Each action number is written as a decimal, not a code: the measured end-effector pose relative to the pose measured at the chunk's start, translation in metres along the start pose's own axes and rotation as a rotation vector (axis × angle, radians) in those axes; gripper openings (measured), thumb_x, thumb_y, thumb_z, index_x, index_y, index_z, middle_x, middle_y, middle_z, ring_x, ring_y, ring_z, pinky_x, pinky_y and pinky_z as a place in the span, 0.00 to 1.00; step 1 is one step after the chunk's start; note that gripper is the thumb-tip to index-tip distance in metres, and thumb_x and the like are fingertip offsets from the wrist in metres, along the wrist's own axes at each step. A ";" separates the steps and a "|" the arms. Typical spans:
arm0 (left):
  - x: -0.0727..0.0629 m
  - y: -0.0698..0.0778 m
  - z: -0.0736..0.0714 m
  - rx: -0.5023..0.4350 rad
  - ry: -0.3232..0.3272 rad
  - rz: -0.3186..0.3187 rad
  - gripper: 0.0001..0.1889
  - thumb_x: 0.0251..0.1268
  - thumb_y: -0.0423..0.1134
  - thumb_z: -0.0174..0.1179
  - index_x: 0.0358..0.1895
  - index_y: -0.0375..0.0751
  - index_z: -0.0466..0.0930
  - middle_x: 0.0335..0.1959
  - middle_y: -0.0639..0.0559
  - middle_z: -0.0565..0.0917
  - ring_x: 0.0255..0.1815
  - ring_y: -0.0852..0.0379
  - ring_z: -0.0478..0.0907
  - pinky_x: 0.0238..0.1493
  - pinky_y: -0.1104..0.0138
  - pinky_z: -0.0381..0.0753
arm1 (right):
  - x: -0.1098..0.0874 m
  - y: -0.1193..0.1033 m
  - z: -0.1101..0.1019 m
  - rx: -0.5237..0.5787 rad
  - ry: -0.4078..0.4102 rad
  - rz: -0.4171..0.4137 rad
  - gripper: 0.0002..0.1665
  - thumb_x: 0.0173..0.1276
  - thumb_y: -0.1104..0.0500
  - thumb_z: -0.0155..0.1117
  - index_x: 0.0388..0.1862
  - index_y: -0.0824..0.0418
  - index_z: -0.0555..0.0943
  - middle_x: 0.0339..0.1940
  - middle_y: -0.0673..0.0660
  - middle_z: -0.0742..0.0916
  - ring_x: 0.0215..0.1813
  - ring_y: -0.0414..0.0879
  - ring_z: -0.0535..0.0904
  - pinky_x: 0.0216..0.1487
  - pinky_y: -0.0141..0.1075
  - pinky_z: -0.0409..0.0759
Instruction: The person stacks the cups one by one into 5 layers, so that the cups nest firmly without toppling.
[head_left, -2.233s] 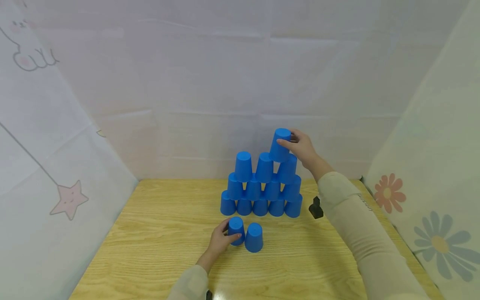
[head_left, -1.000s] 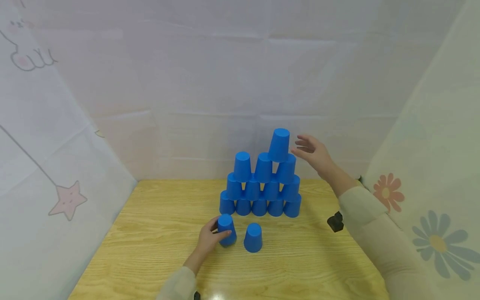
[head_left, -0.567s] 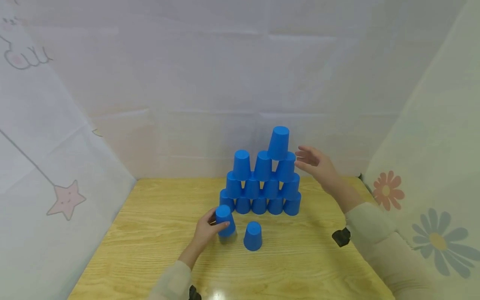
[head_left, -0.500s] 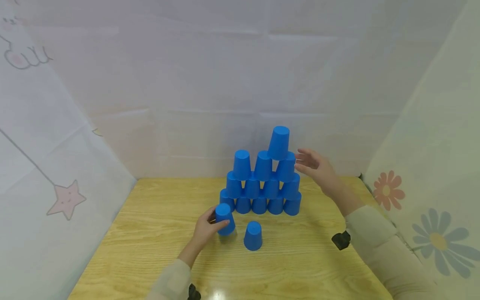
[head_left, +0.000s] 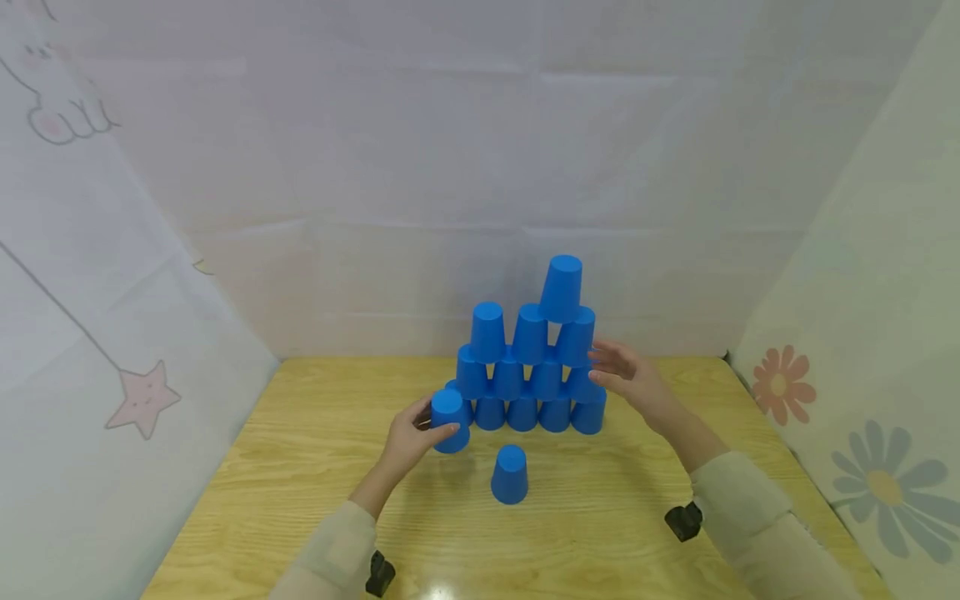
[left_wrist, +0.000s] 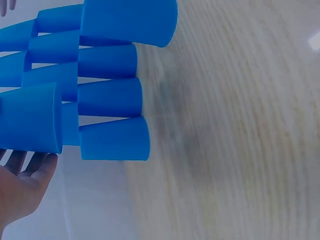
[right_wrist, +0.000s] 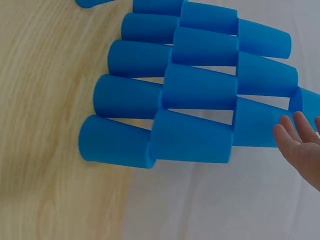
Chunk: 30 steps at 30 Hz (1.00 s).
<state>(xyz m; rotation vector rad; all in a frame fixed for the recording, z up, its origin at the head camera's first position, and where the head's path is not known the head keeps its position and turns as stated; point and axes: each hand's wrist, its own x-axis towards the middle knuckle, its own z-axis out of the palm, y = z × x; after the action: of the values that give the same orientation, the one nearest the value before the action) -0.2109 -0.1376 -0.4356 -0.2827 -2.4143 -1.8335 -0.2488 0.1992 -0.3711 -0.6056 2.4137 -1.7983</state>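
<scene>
My left hand [head_left: 408,437] grips an upside-down blue plastic cup [head_left: 447,425], thumb in front and fingers behind. That cup is raised off the table before the left end of a stack of blue cups [head_left: 507,379]. The stack has three full tiers, and a single cup [head_left: 562,287] tops its right side. Beside the right end is my right hand [head_left: 637,387], fingers loosely spread and holding nothing; whether its fingertips touch a cup I cannot tell. In the right wrist view the hand [right_wrist: 302,147] appears near the upper tiers. Another inverted cup [head_left: 510,475] stands alone in front.
The wooden table [head_left: 300,500] bears everything. A white cloth wall [head_left: 405,167] rises close behind the stack, with printed side cloths left and right. Black wrist devices [head_left: 684,521] sit at both sleeves.
My left hand moved its cup left from beside the lone cup, then lifted it toward the stack. The right hand let go of the top cup, drew back right and came down beside the stack.
</scene>
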 end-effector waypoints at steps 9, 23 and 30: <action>0.022 -0.012 -0.002 0.029 -0.025 0.009 0.30 0.48 0.46 0.63 0.57 0.43 0.67 0.50 0.44 0.73 0.50 0.45 0.69 0.47 0.52 0.70 | -0.010 0.025 0.021 -0.017 -0.010 0.065 0.36 0.58 0.51 0.59 0.62 0.62 0.60 0.57 0.63 0.70 0.57 0.61 0.63 0.53 0.53 0.64; 0.037 0.017 -0.004 0.036 -0.090 0.002 0.34 0.48 0.47 0.63 0.60 0.44 0.63 0.52 0.43 0.72 0.51 0.45 0.68 0.46 0.52 0.70 | -0.016 0.066 0.069 0.043 -0.039 0.165 0.35 0.56 0.54 0.62 0.61 0.62 0.62 0.56 0.63 0.71 0.56 0.60 0.65 0.50 0.46 0.69; 0.054 0.031 -0.007 0.046 -0.084 0.063 0.33 0.48 0.47 0.63 0.60 0.45 0.63 0.52 0.43 0.71 0.51 0.45 0.68 0.46 0.51 0.70 | -0.023 0.084 0.090 0.080 -0.076 0.205 0.35 0.57 0.55 0.61 0.61 0.63 0.61 0.56 0.66 0.69 0.56 0.62 0.63 0.50 0.46 0.69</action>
<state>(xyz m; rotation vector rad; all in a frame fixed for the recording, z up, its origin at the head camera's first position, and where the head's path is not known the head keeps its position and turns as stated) -0.2581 -0.1317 -0.3945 -0.4346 -2.4682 -1.7714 -0.2249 0.1456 -0.4818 -0.3950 2.2498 -1.7452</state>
